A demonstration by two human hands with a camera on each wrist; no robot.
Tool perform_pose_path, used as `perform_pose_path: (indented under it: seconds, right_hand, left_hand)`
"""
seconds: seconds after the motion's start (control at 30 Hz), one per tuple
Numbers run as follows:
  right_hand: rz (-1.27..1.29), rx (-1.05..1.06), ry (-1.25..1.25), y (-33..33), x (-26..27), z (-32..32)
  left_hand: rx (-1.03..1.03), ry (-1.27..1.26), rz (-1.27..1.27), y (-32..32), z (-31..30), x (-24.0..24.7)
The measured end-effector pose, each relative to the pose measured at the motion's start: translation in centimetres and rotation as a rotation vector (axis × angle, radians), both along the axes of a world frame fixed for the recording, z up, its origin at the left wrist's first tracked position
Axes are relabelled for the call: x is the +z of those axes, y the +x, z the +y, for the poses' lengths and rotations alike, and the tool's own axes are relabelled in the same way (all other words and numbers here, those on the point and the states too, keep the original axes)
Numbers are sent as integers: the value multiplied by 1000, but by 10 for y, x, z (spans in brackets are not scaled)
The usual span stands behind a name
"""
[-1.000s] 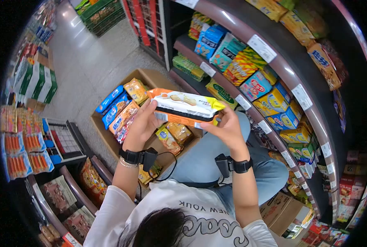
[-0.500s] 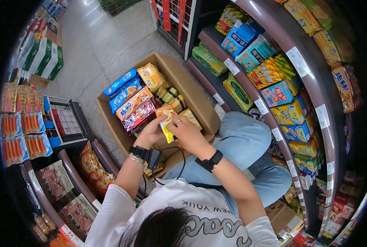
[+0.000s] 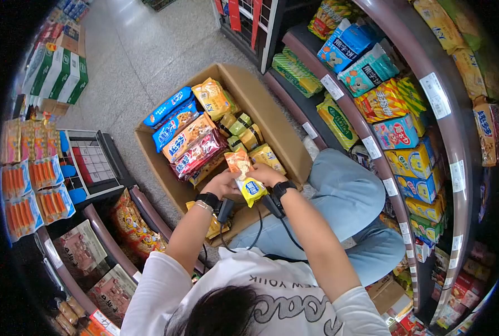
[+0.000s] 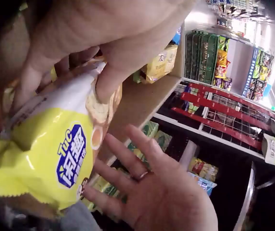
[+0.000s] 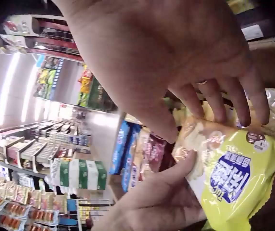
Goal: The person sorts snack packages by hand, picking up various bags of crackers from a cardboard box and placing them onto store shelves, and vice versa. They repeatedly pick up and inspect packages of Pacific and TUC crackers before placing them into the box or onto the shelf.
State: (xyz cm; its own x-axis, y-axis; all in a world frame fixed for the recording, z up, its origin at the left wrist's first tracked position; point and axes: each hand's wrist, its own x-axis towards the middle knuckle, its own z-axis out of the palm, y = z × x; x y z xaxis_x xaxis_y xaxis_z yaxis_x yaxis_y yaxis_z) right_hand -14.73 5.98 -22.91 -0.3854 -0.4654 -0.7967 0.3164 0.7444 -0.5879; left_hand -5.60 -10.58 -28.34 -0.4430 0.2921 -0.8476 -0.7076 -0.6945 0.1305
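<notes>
A yellow and orange snack pack (image 3: 251, 188) is over the near part of an open cardboard box (image 3: 277, 126). My left hand (image 3: 222, 184) grips it, the thumb pressed on its printed face in the left wrist view. My right hand (image 3: 265, 175) is beside the pack, its fingers spread and extended in both wrist views, touching or nearly touching the pack's edge. A ring shows on one right finger. Inside the box, blue packs (image 3: 172, 105), an orange pack (image 3: 189, 138), a dark red pack (image 3: 200, 154) and a yellow pack (image 3: 214, 97) lie side by side.
Shelves of snack packs (image 3: 381, 103) curve along the right, with price labels on their edges. At the left are a wire rack (image 3: 95, 162), hanging sausage packs (image 3: 50, 193) and green and white cartons (image 3: 56, 75). Bent knees in jeans (image 3: 344, 190) are right of the box.
From being held crosswise in both hands above the box, the pack was lowered and turned to point toward the body. The hands came closer together, and the right fingers have spread off the pack.
</notes>
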Motion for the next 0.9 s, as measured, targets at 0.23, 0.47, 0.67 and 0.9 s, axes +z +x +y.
perform_pose_path:
  seconds: [0.23, 0.47, 0.67, 0.9]
  right_hand:
    - [61, 28, -30, 18, -43, -1]
    - [115, 99, -17, 21, -29, 2]
    - [-124, 92, -25, 52, -153, 6]
    - [-81, 33, -35, 50, -144, 4]
  left_hand:
    - [-107, -127, -169, 15, 13, -79]
    - [-194, -228, -77, 11, 30, -44]
    - [-237, -221, -105, 16, 35, -85]
    - [-333, -239, -62, 21, 39, -115]
